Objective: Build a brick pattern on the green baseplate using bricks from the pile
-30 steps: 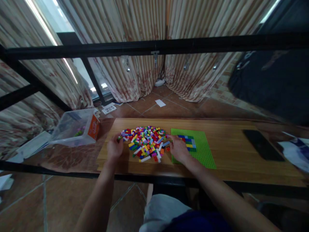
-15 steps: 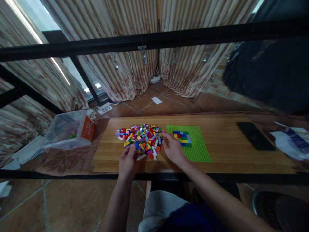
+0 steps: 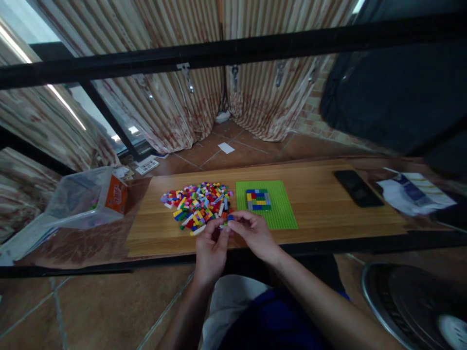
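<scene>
My left hand [image 3: 212, 248] and my right hand [image 3: 255, 234] meet just in front of the brick pile, fingertips close together. A blue toy brick [image 3: 230, 218] shows in the pinch of my right hand. The left thumb and fingers are closed at the same spot on something small and pale, partly hidden by the fingertips. Behind them spreads a pile of mixed coloured toy bricks [image 3: 200, 201]. Right of the pile lies a green baseplate [image 3: 285, 211], carrying a low rectangular build of coloured bricks [image 3: 258, 200].
All this lies on a wooden board [image 3: 310, 194]. A clear plastic box [image 3: 78, 199] with an orange label stands at the left. A black phone [image 3: 358, 188] lies at the right, beside white packaging [image 3: 416, 192]. A black rail [image 3: 233, 51] crosses beyond the table.
My hands were apart over the left and right sides of the pile; they have come together in front of it, the left moving right. The camera view has shifted slightly.
</scene>
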Tool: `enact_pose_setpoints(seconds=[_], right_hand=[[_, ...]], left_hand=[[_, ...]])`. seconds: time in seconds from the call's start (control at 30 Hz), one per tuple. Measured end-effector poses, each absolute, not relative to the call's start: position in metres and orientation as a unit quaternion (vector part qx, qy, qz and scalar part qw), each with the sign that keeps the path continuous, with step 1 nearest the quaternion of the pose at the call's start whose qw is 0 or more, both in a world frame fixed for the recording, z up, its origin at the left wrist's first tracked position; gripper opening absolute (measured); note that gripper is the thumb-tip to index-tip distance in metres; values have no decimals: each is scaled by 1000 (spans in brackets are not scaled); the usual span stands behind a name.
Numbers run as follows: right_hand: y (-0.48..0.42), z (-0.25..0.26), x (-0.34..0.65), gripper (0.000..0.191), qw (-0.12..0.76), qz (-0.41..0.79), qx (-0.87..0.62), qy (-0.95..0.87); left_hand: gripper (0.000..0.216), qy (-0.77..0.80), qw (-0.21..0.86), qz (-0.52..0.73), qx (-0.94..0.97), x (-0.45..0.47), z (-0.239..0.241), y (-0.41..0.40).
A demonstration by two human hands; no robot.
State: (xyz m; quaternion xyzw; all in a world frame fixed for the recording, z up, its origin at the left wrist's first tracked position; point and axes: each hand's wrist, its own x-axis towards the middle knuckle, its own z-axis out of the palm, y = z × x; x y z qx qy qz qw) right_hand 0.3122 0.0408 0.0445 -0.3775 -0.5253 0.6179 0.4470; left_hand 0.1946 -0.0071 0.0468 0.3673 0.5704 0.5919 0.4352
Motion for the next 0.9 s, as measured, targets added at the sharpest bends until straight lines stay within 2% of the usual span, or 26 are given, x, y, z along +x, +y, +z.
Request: enact_pose_setpoints(seconds=[0.23,0.3,0.47,0.67,0.77,0.9], right_hand=[[26,40,337,30,436,687,-371,-448],[22,34,345,32,434,701,-385,-415],[21,20,373,33,451,695,-427,-363],[30,15,402,38,488,677,-447,-322],[36,15,411,38,504,663,-451,-322],[41,13,420,38,503,632,-478,-344]], left_hand=[[39,541,537,571,304,208,45,-17],[40,551,528,573,300,205,41,-15],[41,633,377,546,398,172,30,7],[33,710,78,342,611,135,19,41],[35,728,17,260,634,132,12,51],[35,711,-21,243,659,132,4,54]])
